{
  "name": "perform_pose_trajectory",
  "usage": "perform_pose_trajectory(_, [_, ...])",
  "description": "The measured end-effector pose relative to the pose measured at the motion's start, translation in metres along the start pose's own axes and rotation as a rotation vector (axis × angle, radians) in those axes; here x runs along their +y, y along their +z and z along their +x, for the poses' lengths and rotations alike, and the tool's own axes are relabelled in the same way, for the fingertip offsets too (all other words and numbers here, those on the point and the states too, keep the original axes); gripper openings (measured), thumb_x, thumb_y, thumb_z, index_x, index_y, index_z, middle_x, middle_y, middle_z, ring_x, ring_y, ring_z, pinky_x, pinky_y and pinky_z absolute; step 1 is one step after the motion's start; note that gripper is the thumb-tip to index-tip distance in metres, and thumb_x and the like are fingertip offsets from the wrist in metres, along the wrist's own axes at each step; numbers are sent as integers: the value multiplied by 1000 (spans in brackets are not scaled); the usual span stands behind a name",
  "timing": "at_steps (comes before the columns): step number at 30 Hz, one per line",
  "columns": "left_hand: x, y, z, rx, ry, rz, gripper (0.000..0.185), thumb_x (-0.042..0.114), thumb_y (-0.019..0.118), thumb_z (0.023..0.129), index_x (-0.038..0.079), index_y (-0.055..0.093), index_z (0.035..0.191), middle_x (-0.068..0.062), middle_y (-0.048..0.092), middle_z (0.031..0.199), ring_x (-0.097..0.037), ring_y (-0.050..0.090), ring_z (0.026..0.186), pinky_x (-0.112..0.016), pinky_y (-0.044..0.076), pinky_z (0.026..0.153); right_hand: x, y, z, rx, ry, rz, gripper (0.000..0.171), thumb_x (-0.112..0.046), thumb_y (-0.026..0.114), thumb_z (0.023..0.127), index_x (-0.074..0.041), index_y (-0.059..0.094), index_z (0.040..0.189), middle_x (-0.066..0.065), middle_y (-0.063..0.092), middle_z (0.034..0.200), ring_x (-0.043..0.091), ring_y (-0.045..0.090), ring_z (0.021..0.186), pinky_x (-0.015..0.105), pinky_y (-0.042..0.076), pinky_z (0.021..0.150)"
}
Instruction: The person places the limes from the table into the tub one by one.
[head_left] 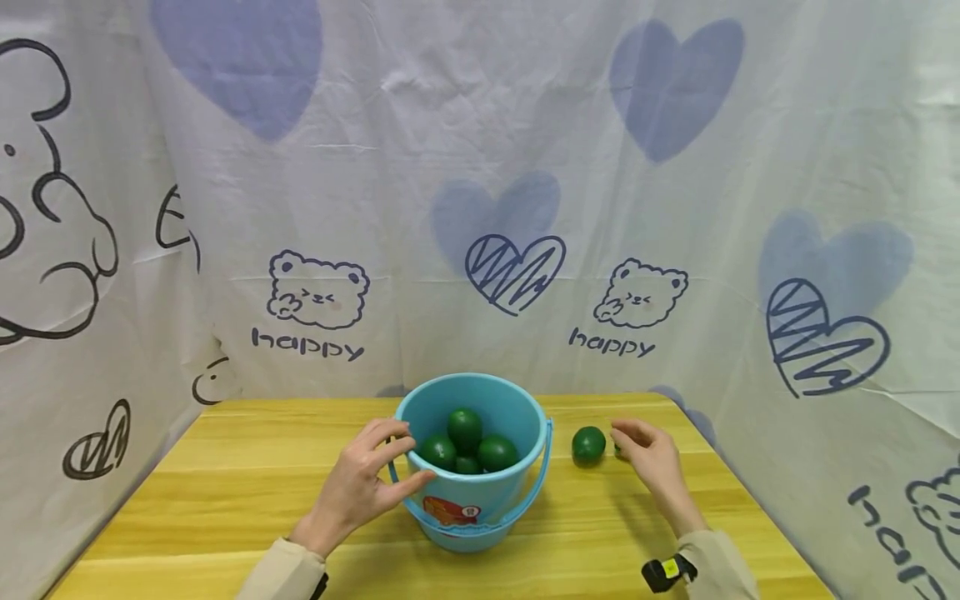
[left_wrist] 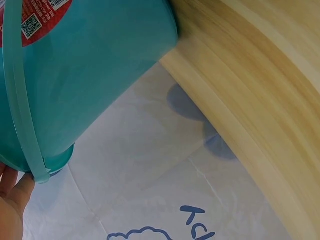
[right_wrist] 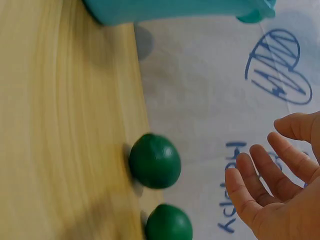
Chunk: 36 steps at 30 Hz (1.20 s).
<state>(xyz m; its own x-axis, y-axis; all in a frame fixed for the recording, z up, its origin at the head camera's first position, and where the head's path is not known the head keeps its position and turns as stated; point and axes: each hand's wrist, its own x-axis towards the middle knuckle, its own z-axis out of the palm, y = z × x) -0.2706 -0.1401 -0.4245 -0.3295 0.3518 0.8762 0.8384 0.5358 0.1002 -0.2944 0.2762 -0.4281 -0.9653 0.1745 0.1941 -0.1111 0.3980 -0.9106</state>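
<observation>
A light-blue bucket [head_left: 468,508] with a handle stands on the table, several dark green, lime-like fruits [head_left: 465,429] inside it. At its left side, my left hand [head_left: 360,475] holds the rim, fingers at the left edge and thumb along the front. The left wrist view shows fingertips [left_wrist: 22,190] beside the handle's joint. To the right of the bucket, two more green fruits lie on the table, one in plain sight [head_left: 588,446] and another [right_wrist: 170,225] mostly behind my right hand [head_left: 651,458] in the head view. That hand hovers over them with relaxed, parted fingers, holding nothing.
The yellow wood-grain table [head_left: 247,483] ends at a back edge just behind the bucket. A white cloth [head_left: 420,125] with hearts, bears and lettering hangs behind it and on both sides. A red label [head_left: 450,510] is on the bucket's front.
</observation>
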Motion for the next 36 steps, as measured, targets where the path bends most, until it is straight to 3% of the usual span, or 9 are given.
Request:
perform_pose_trajectory(4, [0,-1,-1,-10,-12,-7,36,42,82,78,12,75,96,0,66,109,-16,60,104,-16,49,96,10,-6,2,6,17,-39,36,-26,58,100,-5,61,129,17,61,129,6,62,99,22,55,84])
perform_pose_trajectory(11, [3,-1,-4,-12,-23,-8,36,41,83,77,12,75,96,-1,66,109,-17,60,103,-16,48,97,27,-12,4,44,55,-114,41,-27,58,99,-4,57,134,19,57,135,33,53,123,47,48,100])
perform_pose_trajectory(18, [3,0,-4,11,-15,-7,35,41,83,77,12,74,95,-1,66,108,-16,60,101,-24,55,89,43,-16,14,141,128,-79,46,-21,56,99,4,50,137,27,52,136,40,49,125,49,48,99])
perform_pose_trajectory(24, [2,-1,-1,7,-18,-9,35,40,83,77,11,74,95,-2,66,108,-17,60,102,-14,48,97,53,-23,21,204,153,-100,45,-18,57,97,5,51,135,30,51,136,42,49,124,50,48,100])
perform_pose_trajectory(33, [2,-1,-2,-10,-38,-2,36,40,84,76,12,75,96,-4,67,108,-17,60,103,-16,50,96,69,-28,33,135,188,-178,52,-21,60,96,6,47,139,31,46,140,46,45,126,55,45,101])
perform_pose_trajectory(36, [2,-1,-2,-11,-37,-3,36,40,84,76,11,75,96,-2,66,108,-16,60,103,-25,55,91,71,-28,38,89,204,-186,59,-25,62,95,5,43,142,32,42,143,48,42,129,57,43,103])
